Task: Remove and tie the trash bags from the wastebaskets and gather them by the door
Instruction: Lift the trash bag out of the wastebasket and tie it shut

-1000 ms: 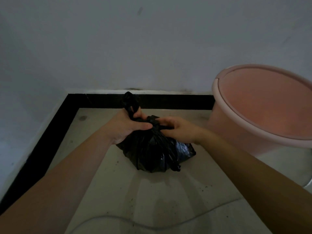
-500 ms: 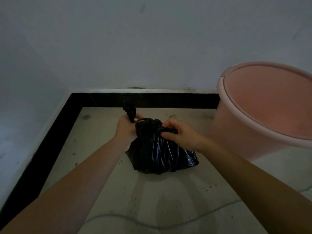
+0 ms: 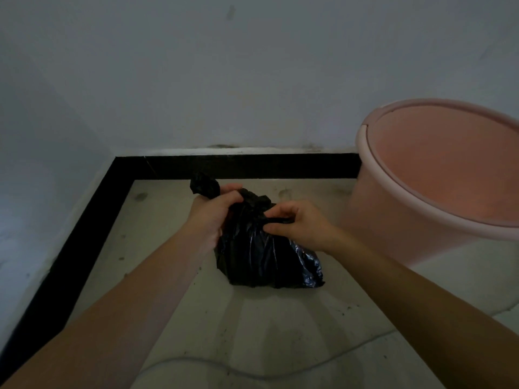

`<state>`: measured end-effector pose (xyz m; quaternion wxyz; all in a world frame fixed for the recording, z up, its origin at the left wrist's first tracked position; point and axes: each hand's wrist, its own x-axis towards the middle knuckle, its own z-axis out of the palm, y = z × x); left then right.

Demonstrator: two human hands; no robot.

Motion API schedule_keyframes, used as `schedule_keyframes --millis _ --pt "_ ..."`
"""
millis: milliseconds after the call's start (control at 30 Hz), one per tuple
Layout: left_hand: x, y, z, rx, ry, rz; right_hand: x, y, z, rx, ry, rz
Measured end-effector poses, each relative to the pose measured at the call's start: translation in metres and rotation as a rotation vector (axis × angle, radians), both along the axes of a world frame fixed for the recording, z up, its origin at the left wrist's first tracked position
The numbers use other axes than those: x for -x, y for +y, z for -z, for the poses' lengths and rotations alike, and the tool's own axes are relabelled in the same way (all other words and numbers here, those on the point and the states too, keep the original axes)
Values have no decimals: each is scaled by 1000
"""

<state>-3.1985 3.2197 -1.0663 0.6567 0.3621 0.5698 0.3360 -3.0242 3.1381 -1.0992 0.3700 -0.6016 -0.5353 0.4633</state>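
Observation:
A small black trash bag [image 3: 261, 254] sits on the pale floor near the room's corner. My left hand [image 3: 212, 213] grips one bunched end of the bag's top, and the tip of that end sticks up above my fist. My right hand [image 3: 297, 223] pinches the other twisted end of the top between thumb and fingers, just right of the gathered neck. To the right stands a pink wastebasket [image 3: 438, 181] with no bag visible in it, its rim facing me.
A black skirting strip [image 3: 252, 165] runs along the base of the white walls [image 3: 252, 80] and down the left side. A thin cable [image 3: 280, 372] snakes across the floor near me. The floor shows scattered dark specks.
My right hand has shifted right and now pinches a twisted end pulled out from the bag's neck. My left hand keeps its grip, and the view has drifted slightly.

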Motion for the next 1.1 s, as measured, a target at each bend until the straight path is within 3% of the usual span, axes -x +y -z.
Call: schedule_keyframes --millis 233,433,667,833,967,1033,1100 --pt "6 0 9 -90 57 -53 -8 -2 -7 140 107 -58" --pt "9 -6 1 -118 -85 -6 -7 7 -18 28 37 81" --pt "8 -12 -7 -187 -103 123 0 15 -31 -24 -21 -89" --pt "11 -5 -13 -258 -63 233 -5 24 -24 -410 -392 45" --pt "21 4 -6 -293 127 355 -22 13 -16 -697 -1189 -109" --pt "31 7 2 -271 211 352 -36 -1 -4 -653 -1360 -188" --pt "34 5 8 -251 252 352 -44 -11 9 -567 -1408 -199"
